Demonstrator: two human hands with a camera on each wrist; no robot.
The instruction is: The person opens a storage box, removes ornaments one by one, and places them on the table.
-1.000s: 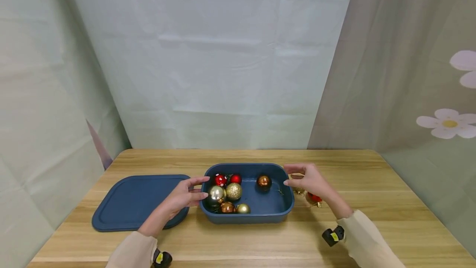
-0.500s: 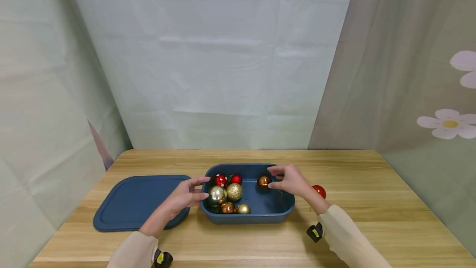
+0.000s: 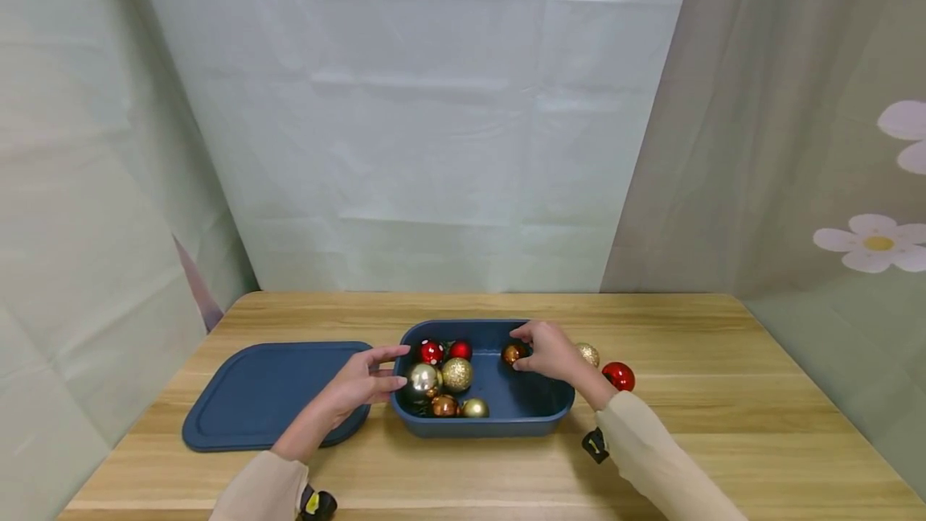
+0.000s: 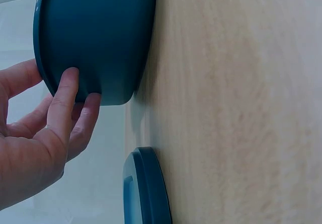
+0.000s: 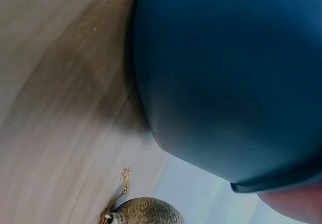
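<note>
Moved: right hand has come in over the right end of the blue tub, away from the counter beside it; a gold glitter bauble now shows where the hand hid it
Right hand: fingers curled and pinching the copper bauble inside the tub
Left hand: left hand rests against the tub's left end, fingers straight and pressed flat on the outer wall, thumb over the rim
Tub: sits mid-counter, lid off, with red, gold and copper baubles bunched at its left end
Around: red bauble lies on the counter just right of the tub, touching or nearly touching the gold glitter one; blue lid lies flat to the left, its edge under the left wrist
In the way: tub's right wall stands between the pinched bauble and the two loose ones
</note>
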